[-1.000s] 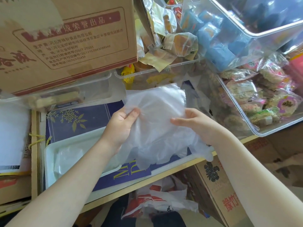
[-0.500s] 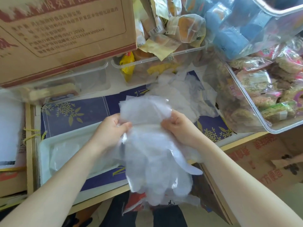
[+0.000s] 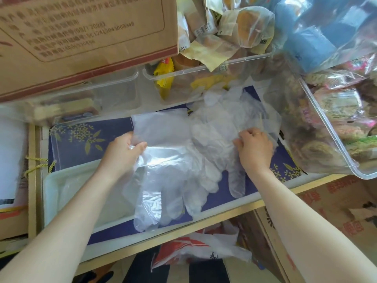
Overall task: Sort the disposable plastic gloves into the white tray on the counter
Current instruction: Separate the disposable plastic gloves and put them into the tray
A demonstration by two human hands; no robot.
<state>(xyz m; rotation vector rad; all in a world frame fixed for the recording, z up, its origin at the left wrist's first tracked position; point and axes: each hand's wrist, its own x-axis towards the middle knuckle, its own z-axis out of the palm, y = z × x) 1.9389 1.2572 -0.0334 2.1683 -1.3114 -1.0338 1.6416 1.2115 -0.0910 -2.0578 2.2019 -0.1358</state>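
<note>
The white tray [image 3: 55, 186] sits at the desk's left. Just right of it, the left hand [image 3: 122, 154] pinches a clear glove [image 3: 163, 170] by its cuff edge, fingers draping over the tray's right end. Further right, the right hand [image 3: 255, 148] grasps into the loose glove pile [image 3: 230, 115].

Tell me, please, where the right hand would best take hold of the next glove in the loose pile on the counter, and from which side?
Probably at the flat cuff end, coming from above on the near right side, where the right hand already touches the glove pile. The cuffs lie spread and layered there, so a thumb-and-finger pinch on one edge could peel off a single sheet; the glove fingers point towards the counter edge and overlap.
</note>
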